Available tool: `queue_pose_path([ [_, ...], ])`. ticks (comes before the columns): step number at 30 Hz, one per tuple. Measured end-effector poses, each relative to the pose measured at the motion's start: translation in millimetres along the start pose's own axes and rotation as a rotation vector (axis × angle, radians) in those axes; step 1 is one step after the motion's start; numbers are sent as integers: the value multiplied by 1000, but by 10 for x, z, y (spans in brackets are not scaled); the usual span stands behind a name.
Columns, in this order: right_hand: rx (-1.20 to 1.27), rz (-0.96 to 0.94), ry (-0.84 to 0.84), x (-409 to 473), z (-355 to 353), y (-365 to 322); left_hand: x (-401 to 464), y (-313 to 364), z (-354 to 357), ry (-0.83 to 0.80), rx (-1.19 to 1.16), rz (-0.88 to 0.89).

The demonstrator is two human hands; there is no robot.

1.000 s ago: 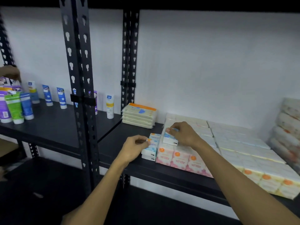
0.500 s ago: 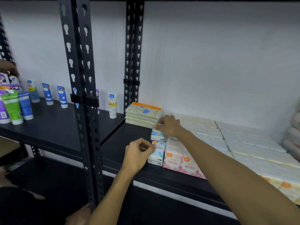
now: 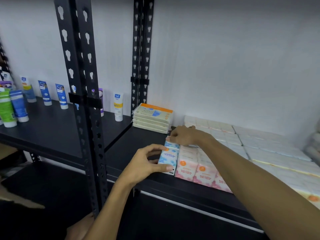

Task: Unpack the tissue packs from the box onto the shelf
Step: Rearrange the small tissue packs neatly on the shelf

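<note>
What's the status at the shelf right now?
Left hand grips front blue pack. Right hand on blue pack behind. Both sit beside pink packs. Nothing in the way.

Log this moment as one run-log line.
stage: placing | left hand: grips blue pack | right hand: on rear blue pack | beside pink packs | shelf

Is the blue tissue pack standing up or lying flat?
Standing up. The blue tissue pack stands on end on the shelf, its printed front facing out, beside the pink packs. The left hand holds it.
</note>
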State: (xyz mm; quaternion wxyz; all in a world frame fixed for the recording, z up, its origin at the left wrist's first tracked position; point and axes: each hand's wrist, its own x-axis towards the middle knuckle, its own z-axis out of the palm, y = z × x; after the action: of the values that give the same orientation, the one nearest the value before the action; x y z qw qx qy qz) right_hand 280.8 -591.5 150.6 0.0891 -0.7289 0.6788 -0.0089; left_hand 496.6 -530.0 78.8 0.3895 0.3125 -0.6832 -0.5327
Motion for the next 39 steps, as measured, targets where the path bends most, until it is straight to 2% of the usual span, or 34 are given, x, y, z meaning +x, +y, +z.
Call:
queue_pose_path([
  [5, 9, 3, 16, 63, 58, 44, 14, -61, 42, 57, 66, 57],
  [16, 65, -6, 65, -35, 64, 6, -2, -9, 57, 83, 143, 48],
  [20, 112, -48, 83, -129, -29, -53, -46, 78, 56, 127, 28, -37],
  [24, -35, -124, 73, -336, -184, -149, -40, 78, 46, 129, -76, -87],
  [28, -114, -135, 22, -571, -168, -245, 33, 19, 32, 127, 56, -69],
  [32, -55, -133, 31, -608, -139, -270, 72, -3, 40, 132, 126, -77],
  [39, -39, -124, -10, -572, -227, -276, 92, 31, 35, 108, 123, -95],
])
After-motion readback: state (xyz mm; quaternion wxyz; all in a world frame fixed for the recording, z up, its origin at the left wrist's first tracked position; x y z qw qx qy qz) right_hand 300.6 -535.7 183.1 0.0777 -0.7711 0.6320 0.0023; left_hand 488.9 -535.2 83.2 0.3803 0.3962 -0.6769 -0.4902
